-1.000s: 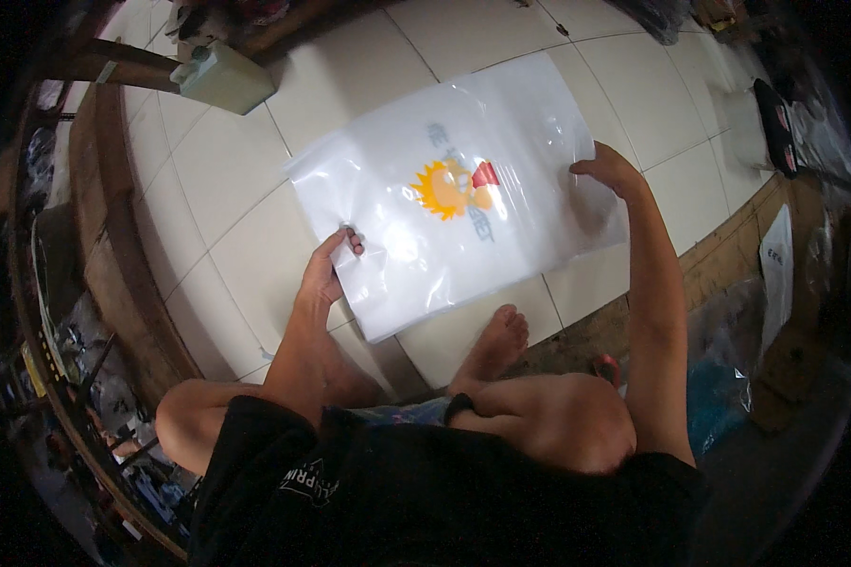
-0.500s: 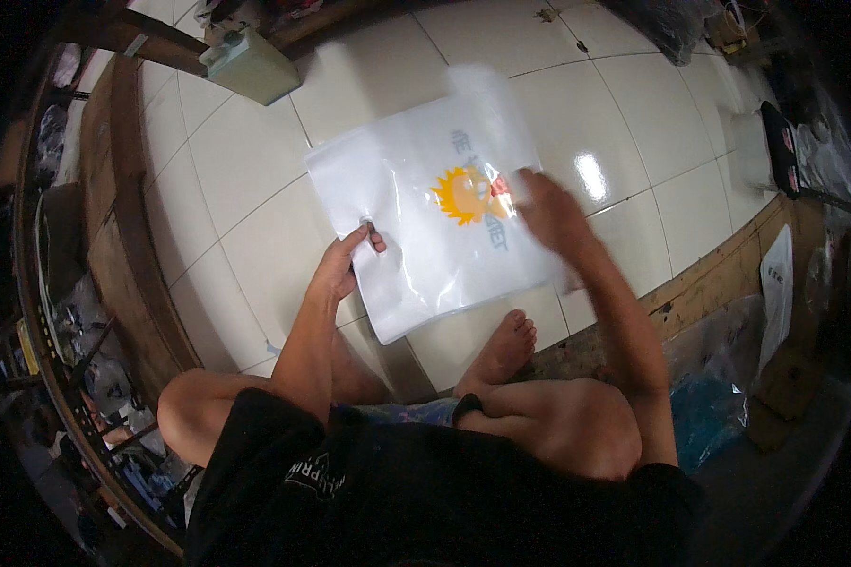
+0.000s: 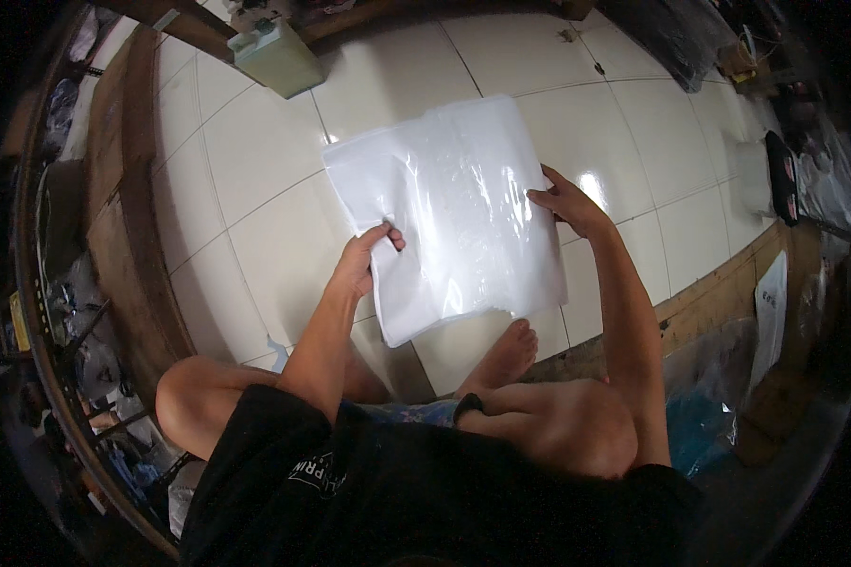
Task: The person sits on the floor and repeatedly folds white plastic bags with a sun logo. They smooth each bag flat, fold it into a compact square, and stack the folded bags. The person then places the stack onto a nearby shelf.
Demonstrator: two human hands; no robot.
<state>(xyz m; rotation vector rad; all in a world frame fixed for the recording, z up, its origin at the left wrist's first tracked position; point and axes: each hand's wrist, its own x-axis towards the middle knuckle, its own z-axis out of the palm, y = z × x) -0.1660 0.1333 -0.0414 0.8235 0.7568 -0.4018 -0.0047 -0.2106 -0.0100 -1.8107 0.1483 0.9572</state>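
Observation:
A stack of thin, glossy white plastic sheets, perhaps bags [image 3: 463, 217], is held over the tiled floor in front of me. My left hand [image 3: 373, 250] pinches its left part, thumb on top, and the plastic dimples and creases there. At the right edge, my right hand [image 3: 572, 203] holds the stack with its thumb above and its fingers reaching around the far side of the edge. The top face is plain white, with bright streaks of reflected light. How many layers each hand grips is hidden.
My bare foot [image 3: 511, 354] rests just below the stack. A pale jerrycan [image 3: 279, 61] stands at the far left. Wooden boards [image 3: 123, 227] run along the left, beside crowded shelving. Clear and blue plastic [image 3: 704, 416] lies at the right, near a white printed sheet [image 3: 771, 302].
The yellow figure and lettering on the stack no longer show; its top face is now plain white. My right hand, blurred before, now holds the right edge. The left hand keeps its pinch.

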